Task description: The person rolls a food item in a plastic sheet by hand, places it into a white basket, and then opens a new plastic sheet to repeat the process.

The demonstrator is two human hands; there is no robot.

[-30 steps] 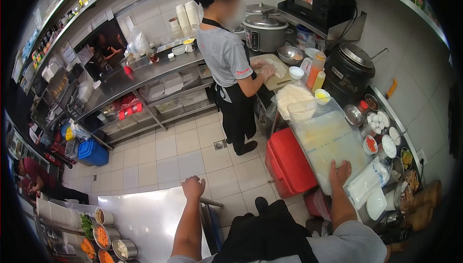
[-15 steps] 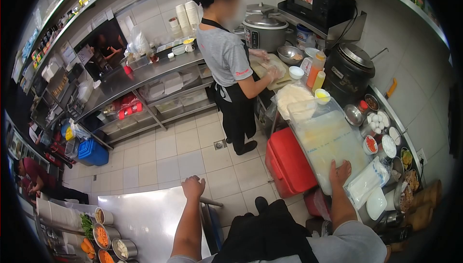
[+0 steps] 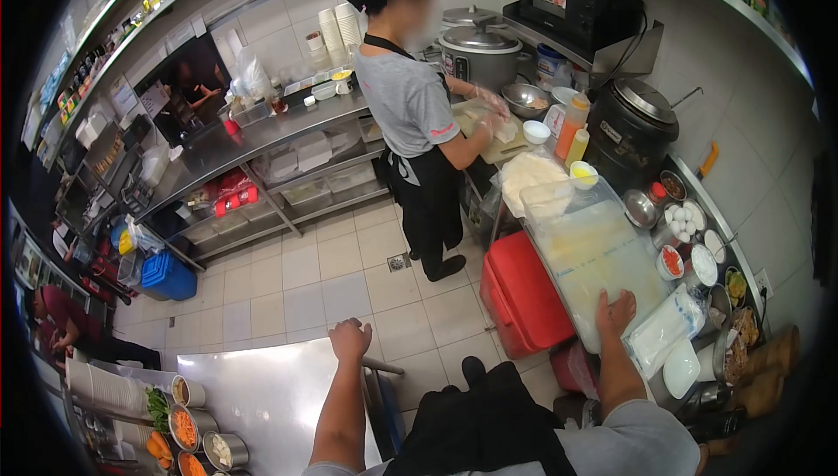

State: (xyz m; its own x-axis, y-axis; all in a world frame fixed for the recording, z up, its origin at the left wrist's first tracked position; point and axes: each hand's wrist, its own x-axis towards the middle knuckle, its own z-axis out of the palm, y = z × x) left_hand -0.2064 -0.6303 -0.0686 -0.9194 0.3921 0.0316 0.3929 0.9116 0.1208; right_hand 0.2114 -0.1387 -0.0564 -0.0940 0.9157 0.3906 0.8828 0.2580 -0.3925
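My left hand [image 3: 350, 339] is at the right edge of the steel table [image 3: 279, 389], its fingers curled, with nothing visible in them. My right hand [image 3: 616, 312] touches the near part of the large whitish cutting board [image 3: 594, 249], thumb and fingers apart, holding nothing. Just right of that hand lies a clear plastic bag with white contents [image 3: 663, 323]. A white bowl [image 3: 681, 369] sits close by. Past the board's far end is a bag of pale dough-like food [image 3: 534, 181], beside a small bowl with yellow contents [image 3: 583, 175].
A co-worker [image 3: 410, 109] in gloves handles food at a far board. A red bin [image 3: 526, 293] stands under the right counter. Eggs [image 3: 683, 221] and bowls line the wall. Tubs of shredded orange food [image 3: 183, 429] are at lower left. Another person [image 3: 74, 323] is far left.
The co-worker's gloved hands have moved over the far board and lifted pale food or wrap slightly. My hands have stayed in place.
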